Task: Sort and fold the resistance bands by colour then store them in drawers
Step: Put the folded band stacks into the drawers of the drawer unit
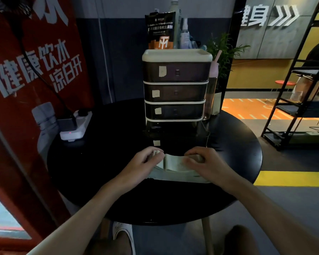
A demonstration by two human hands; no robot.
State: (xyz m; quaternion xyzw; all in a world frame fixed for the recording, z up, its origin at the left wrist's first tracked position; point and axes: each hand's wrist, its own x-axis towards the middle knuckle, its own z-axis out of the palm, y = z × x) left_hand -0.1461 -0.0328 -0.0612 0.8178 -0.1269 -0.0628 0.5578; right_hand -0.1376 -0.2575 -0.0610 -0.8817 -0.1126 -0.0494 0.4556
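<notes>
Two hands point(145, 163) point(205, 162); one drawer unit point(176, 56), four drawers point(191, 72), four labels point(162, 71); pale bands point(173, 163), perhaps two; one power strip point(76, 126)

Pale green band point(173, 163), black table point(118, 181), brown drawers point(175, 92) with cream frame.

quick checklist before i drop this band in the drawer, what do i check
1. Grip: left hand and right hand both pinch the band: ok.
2. Fold finished: one fold stands up between the hands, lower layers lie spread flat: not ok.
3. Bottom drawer open: looks pulled out: ok.
4. Room inside it: too dark: cannot tell.
5. Its label matches the band's colour: unreadable: cannot tell.
6. Upper drawers shut: ok.
</notes>
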